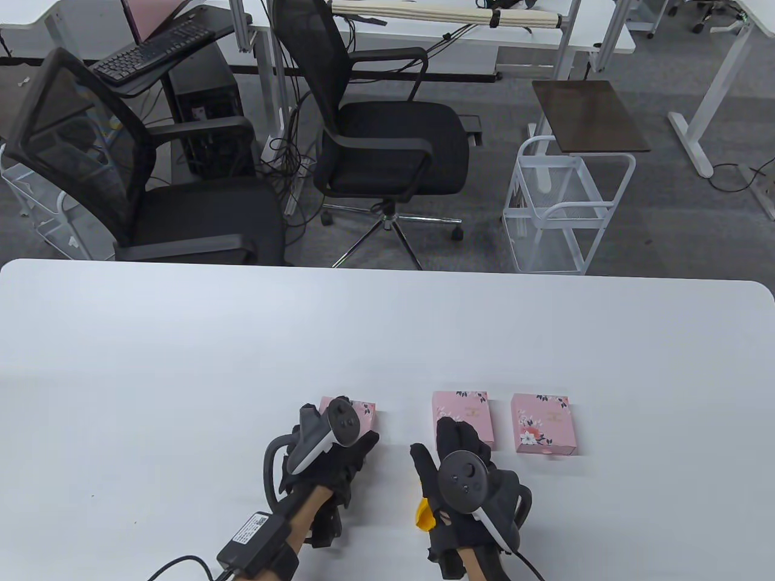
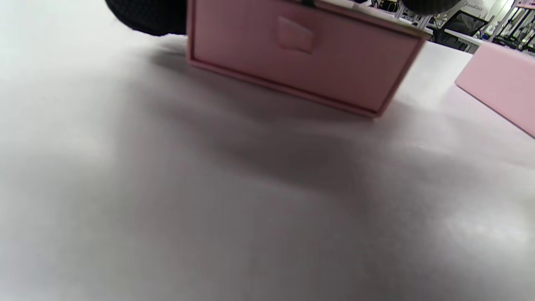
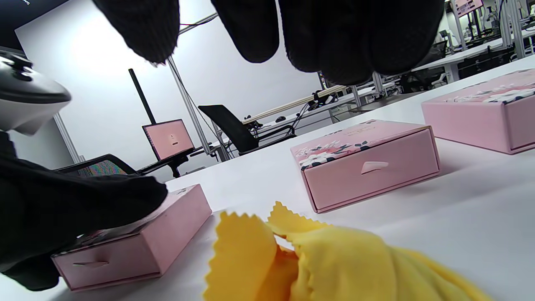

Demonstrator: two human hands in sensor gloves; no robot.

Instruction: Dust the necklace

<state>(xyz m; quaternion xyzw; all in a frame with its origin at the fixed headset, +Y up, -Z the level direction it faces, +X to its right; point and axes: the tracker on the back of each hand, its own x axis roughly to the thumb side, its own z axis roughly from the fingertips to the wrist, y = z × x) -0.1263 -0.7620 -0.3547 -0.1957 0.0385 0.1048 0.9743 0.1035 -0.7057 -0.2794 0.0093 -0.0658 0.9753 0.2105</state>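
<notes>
**A:** Pink cardboard, three times over: three flat drawer boxes with flower-printed lids lie in a row near the front of the white table (image 1: 181,363). Which one has the left hand (image 1: 330,451) got?

**B:** The left pink box (image 1: 363,413). Its gloved fingers (image 3: 104,200) lie flat across the lid; I can't tell whether they curl round an edge.

**A:** And the right hand (image 1: 463,466)?

**B:** It hovers in front of the middle pink box (image 1: 463,408), fingers hanging loose and straight, holding nothing. A crumpled yellow cloth with zigzag edges (image 3: 317,259) lies on the table under its palm.

**A:** The third?

**B:** The right pink box (image 1: 543,422) sits just beside the middle one, untouched. All three drawers are closed, so no necklace shows.
</notes>
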